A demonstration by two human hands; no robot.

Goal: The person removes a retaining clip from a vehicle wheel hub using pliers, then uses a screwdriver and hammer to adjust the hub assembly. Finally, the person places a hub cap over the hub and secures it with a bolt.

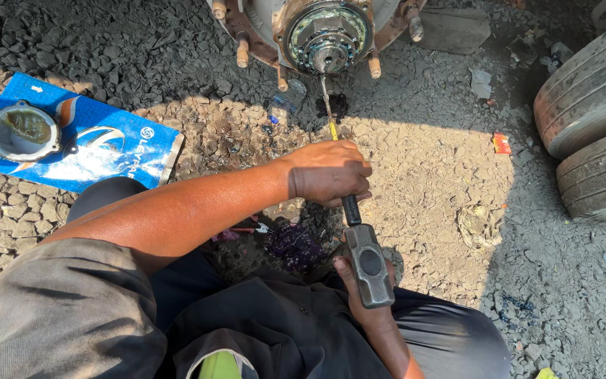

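Note:
My left hand [327, 172] is closed around a long screwdriver-like tool [332, 128] with a yellow band and a black butt end. The tool's thin tip reaches up into the centre of a greasy wheel hub [327, 31] at the top of the view. Just behind the tool's butt sits a grey steel hammer head [369, 267], held close under the head by my right hand [344, 272], which is mostly hidden beneath it. The hammer face is almost touching the tool's end.
A round metal hub cap [21, 130] lies on a blue printed sheet [106, 151] at the left. Two worn tyres [590, 91] stand at the right edge. A crushed plastic bottle [286, 98] and a dark oil stain [334, 107] lie below the hub on gravel.

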